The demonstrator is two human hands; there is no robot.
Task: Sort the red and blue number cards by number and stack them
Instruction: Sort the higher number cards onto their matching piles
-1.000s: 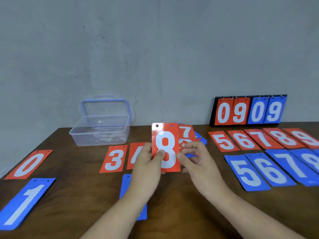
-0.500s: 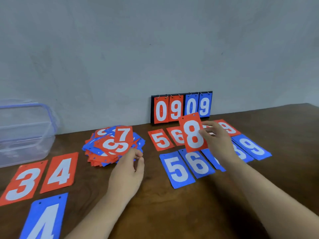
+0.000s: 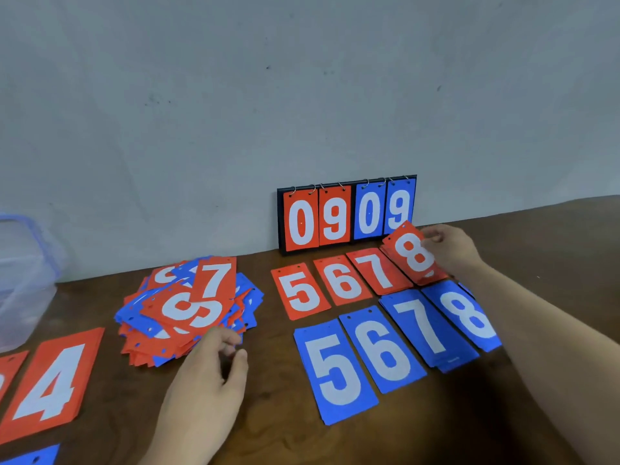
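Your right hand point(image 3: 449, 251) pinches a thin red rectangular card printed with a white 8 point(image 3: 414, 255) by its right edge, fingers curled onto it; the card sits just left of that hand, low over another red card point(image 3: 437, 279) beneath it, and I cannot tell whether they touch; the step looks like laying this 8 on its own stack; next, square its edges with the card below and release; its long axis runs from the black flip scoreboard point(image 3: 347, 214) beyond your fingers back toward your wrist, digit top pointing away and leftward; your left hand point(image 3: 208, 374) holds nothing, fingers loosely curled and apart, tips at the near edge of the loose heap of mixed red and blue cards point(image 3: 188, 307) just ahead of it
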